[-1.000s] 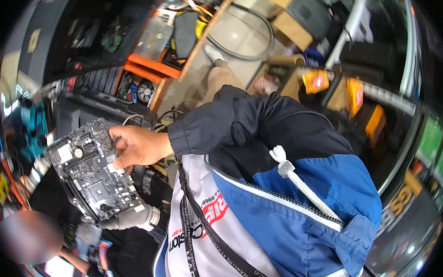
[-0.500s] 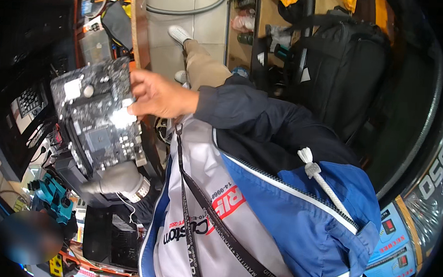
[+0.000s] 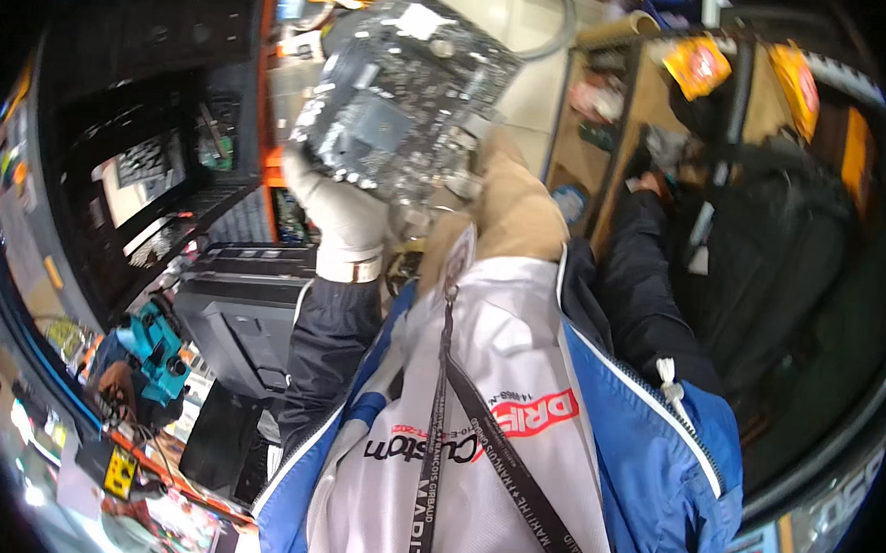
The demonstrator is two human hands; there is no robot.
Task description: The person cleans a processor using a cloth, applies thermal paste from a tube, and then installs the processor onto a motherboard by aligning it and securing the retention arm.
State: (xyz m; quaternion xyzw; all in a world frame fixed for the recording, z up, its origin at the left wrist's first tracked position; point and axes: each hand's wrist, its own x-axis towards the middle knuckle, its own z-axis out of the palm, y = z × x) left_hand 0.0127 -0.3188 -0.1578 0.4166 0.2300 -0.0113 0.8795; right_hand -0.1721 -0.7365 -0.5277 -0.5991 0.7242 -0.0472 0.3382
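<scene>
My left hand [image 3: 341, 211], in a pale grey glove, grips a motherboard [image 3: 397, 99] by its near edge. The board is tilted in front of my legs, its component side showing, with a square processor socket and silvery ports along the right edge. My right hand [image 3: 652, 182] is bare and stretched away to the right, beside the wooden shelf unit [image 3: 623, 141] and the black bag [image 3: 786, 224]. Only a small part of that hand shows at the end of the dark sleeve, and its fingers are too blurred and hidden to read.
An open black computer case [image 3: 90, 128] stands at the left. Below it are a black box-shaped device [image 3: 245, 321] and a teal instrument [image 3: 158, 352] with cables. Two yellow packets [image 3: 696, 67] lie at the upper right. A grey hose [image 3: 564, 28] curves on the tiled floor.
My right hand has let go of the motherboard and moved right toward the shelf. My left hand keeps the board, which has shifted right and upward in view. The view has turned.
</scene>
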